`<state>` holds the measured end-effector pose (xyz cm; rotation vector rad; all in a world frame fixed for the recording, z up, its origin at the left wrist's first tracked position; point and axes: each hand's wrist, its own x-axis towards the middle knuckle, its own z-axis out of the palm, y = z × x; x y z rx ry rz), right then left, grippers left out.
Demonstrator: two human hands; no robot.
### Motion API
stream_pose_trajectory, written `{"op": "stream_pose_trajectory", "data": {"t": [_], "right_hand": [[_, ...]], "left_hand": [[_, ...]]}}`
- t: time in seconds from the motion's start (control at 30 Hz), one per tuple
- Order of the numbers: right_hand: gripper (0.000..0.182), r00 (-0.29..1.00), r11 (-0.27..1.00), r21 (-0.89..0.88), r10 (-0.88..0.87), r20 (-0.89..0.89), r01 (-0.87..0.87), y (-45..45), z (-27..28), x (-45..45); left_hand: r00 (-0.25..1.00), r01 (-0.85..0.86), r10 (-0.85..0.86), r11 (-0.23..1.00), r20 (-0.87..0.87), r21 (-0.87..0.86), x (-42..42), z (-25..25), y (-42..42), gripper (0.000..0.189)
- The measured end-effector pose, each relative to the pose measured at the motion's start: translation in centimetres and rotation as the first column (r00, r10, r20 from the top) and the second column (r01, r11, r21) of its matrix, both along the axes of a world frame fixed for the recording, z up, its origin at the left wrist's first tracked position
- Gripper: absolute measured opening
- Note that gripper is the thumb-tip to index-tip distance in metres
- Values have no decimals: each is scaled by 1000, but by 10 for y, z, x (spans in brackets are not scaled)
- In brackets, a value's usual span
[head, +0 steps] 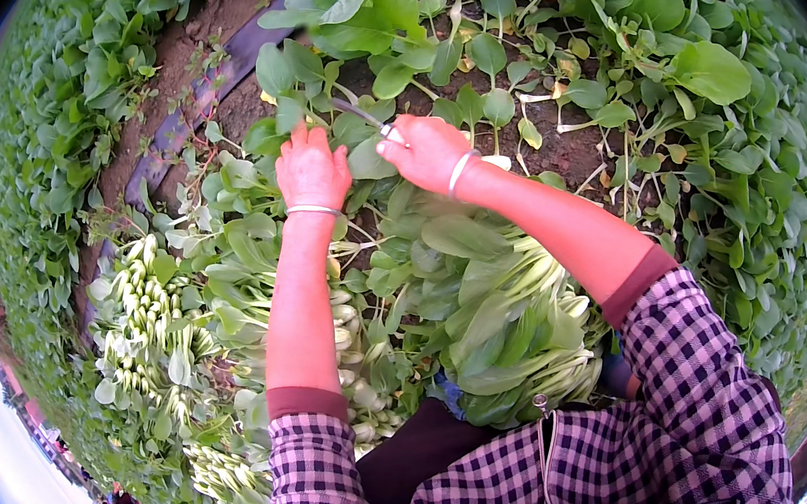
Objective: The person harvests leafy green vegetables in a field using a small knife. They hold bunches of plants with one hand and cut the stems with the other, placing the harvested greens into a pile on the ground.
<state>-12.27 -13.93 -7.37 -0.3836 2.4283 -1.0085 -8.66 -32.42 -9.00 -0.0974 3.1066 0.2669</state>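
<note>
My right hand (427, 151) is closed around the handle of a small knife (360, 114). Its thin metal blade points left, in among the leaves of a growing bok choy plant (309, 78). Just left of the blade, my left hand (313, 171) reaches into the same leaves, back upward. Its fingertips are hidden, so its grip on a stem is unclear. Below my right forearm lies a heap of cut bok choy (518, 304), leaves leftward and pale stems to the right. More cut bok choy (155, 305) lies left of my left forearm, white stem ends showing.
Dense standing greens (766, 191) border the right side, and another bed of greens (58, 111) fills the left. A dark strip (238, 58) runs along the bare soil between beds. Loose leaves and cut roots litter the soil (575, 148) ahead. Another cut pile (225, 476) lies lower left.
</note>
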Motion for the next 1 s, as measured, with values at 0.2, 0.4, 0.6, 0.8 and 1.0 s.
{"op": "stream_pose_trajectory", "data": {"t": [0.2,0.4,0.6,0.8,1.0], "right_hand": [[35,973,996,73,32,228,-50,-34,-29,-1],[36,966,993,101,40,257,-68,-40,-37,-1],[34,935,976,157,88,342,-149,-41,-34,-8],[36,920,957,211,106,379,-197,-49,-33,-5],[35,985,993,-4,118,125,-118,-17,-7,-14]], "left_hand": [[990,-74,79,996,118,-49,19,-11,-11,30],[993,-89,78,989,94,121,27,-10,-10,31],[987,-129,108,972,116,197,32,-10,-14,30],[989,-149,145,955,34,257,44,-20,-26,37],[951,-182,302,721,-67,669,30,17,-17,39]]}}
